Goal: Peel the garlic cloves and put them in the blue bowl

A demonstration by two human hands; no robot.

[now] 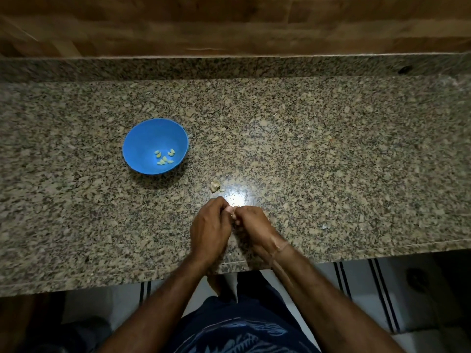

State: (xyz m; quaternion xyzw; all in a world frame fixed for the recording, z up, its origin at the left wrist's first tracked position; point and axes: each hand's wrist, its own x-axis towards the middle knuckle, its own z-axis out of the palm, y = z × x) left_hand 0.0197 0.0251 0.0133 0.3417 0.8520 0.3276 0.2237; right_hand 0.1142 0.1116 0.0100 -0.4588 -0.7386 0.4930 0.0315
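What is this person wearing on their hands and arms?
No gloves or sleeves: the left hand and right hand are bare, as are both forearms. A thin thread-like band circles the right wrist. No rings or watch show.

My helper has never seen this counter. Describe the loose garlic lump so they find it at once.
On the granite counter, find the blue bowl left of centre. Toward the near edge from it, just beyond the left hand, lies the garlic lump. It sits pale on bare stone, unlike the peeled cloves inside the bowl.
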